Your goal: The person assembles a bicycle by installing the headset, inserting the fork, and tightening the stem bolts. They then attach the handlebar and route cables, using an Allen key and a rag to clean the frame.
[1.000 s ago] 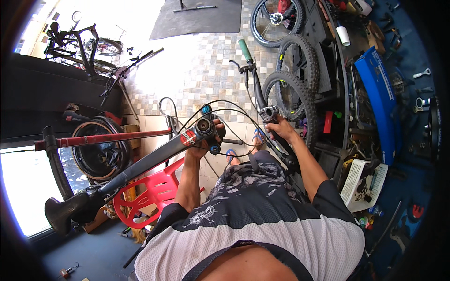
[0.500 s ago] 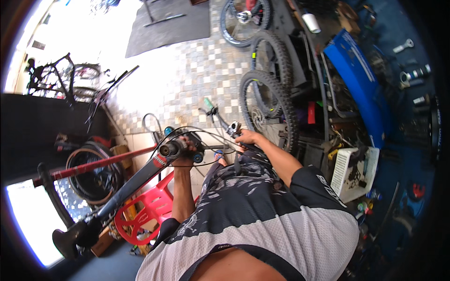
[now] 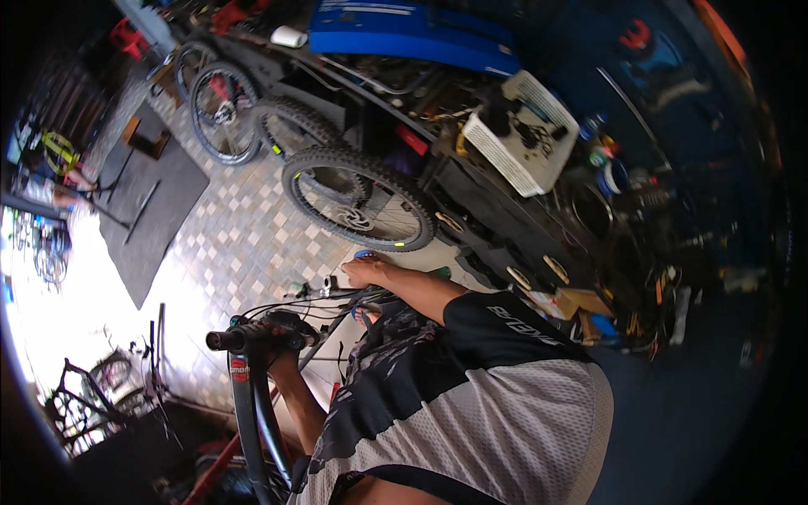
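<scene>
A dark bicycle frame [image 3: 246, 412] stands at my left, its open-ended head tube [image 3: 220, 340] facing up and left. My left hand [image 3: 284, 360] is closed round the frame's front end, just behind the head tube; most of its fingers are hidden there. Black cables [image 3: 307, 299] loop from the frame toward a handlebar with a silver stem clamp [image 3: 327, 284]. Beside that clamp, my right hand [image 3: 364, 271] is curled over the handlebar, its knuckles outward. The handlebar's green grip [image 3: 442, 272] shows past my right forearm.
Bicycle wheels [image 3: 362, 240] lean along a dark bench at the far side. On it sit a white basket [image 3: 505, 156] of parts and a blue panel [image 3: 404, 32]. A grey mat [image 3: 156, 202] covers part of the tiled floor. Another frame [image 3: 80, 400] stands at lower left.
The view has swung to the right, so the bench and basket now fill the far middle. My hands keep nearly the same places on the frame and handlebar.
</scene>
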Action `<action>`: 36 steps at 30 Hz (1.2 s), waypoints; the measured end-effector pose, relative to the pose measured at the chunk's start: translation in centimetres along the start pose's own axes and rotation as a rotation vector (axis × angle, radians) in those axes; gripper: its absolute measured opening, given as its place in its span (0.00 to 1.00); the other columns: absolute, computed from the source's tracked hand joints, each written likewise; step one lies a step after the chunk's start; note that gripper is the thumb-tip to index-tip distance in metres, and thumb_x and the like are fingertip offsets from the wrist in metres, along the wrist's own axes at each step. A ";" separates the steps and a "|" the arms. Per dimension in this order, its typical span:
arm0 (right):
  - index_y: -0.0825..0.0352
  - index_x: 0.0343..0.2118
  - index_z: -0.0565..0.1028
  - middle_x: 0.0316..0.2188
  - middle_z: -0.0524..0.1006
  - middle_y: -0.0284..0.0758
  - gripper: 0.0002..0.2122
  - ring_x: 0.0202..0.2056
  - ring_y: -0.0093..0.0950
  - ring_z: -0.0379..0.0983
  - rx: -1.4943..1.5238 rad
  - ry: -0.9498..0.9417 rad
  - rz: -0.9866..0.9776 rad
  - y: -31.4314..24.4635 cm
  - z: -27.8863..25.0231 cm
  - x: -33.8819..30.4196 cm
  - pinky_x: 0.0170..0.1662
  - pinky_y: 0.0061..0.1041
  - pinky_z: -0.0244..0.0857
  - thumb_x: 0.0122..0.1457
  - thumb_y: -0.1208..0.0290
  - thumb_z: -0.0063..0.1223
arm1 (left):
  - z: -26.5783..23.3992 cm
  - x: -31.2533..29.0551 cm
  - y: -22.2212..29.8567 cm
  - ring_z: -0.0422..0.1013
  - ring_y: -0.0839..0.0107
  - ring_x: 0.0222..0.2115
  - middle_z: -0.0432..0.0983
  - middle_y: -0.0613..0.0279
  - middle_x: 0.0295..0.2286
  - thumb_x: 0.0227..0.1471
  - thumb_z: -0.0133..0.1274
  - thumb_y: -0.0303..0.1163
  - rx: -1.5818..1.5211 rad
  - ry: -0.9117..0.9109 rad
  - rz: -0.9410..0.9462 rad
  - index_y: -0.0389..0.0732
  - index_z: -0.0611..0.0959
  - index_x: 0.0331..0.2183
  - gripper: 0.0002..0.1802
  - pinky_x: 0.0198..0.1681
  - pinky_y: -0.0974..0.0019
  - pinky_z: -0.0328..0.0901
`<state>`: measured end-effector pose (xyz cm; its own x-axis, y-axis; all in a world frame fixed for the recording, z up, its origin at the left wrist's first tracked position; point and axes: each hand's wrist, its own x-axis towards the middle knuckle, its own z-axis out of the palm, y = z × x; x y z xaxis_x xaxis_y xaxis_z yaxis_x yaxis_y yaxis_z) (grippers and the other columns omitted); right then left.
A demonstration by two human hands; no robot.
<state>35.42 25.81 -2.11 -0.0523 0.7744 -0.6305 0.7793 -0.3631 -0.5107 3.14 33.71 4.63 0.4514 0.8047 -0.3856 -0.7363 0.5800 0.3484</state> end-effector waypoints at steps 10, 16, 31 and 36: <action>0.65 0.51 0.78 0.38 0.84 0.45 0.18 0.36 0.38 0.83 0.404 0.686 0.102 6.7 -1.8 -19.7 0.41 0.36 0.75 0.60 0.63 0.59 | 0.8 1.0 0.1 0.73 0.64 0.29 0.75 0.61 0.28 0.64 0.48 0.48 0.067 0.179 0.035 0.44 0.79 0.36 0.17 0.39 0.56 0.72; 0.65 0.48 0.80 0.34 0.84 0.39 0.12 0.31 0.30 0.81 0.434 1.494 0.059 11.0 -13.2 -29.3 0.35 0.29 0.74 0.64 0.69 0.55 | -0.6 1.6 0.4 0.74 0.64 0.30 0.76 0.60 0.29 0.64 0.48 0.45 -0.013 0.021 0.030 0.43 0.80 0.38 0.15 0.40 0.57 0.71; 0.65 0.49 0.76 0.42 0.80 0.45 0.12 0.48 0.46 0.77 0.497 1.614 0.131 27.3 -29.3 -27.3 0.51 0.39 0.70 0.70 0.66 0.49 | -0.3 0.2 -0.3 0.74 0.60 0.34 0.79 0.55 0.35 0.65 0.45 0.43 -0.034 0.033 0.228 0.41 0.80 0.43 0.17 0.43 0.55 0.69; 0.70 0.37 0.77 0.30 0.77 0.52 0.20 0.35 0.51 0.77 0.179 1.664 0.096 23.9 -37.8 -32.3 0.37 0.40 0.67 0.72 0.54 0.45 | -1.3 0.9 -0.1 0.73 0.61 0.34 0.78 0.55 0.38 0.66 0.43 0.43 0.014 -0.007 0.296 0.44 0.79 0.48 0.18 0.41 0.56 0.67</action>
<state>79.33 11.70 28.16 0.7529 0.3729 0.5423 0.6578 -0.3980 -0.6394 2.97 34.24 3.15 0.2211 0.9400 -0.2597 -0.8294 0.3213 0.4569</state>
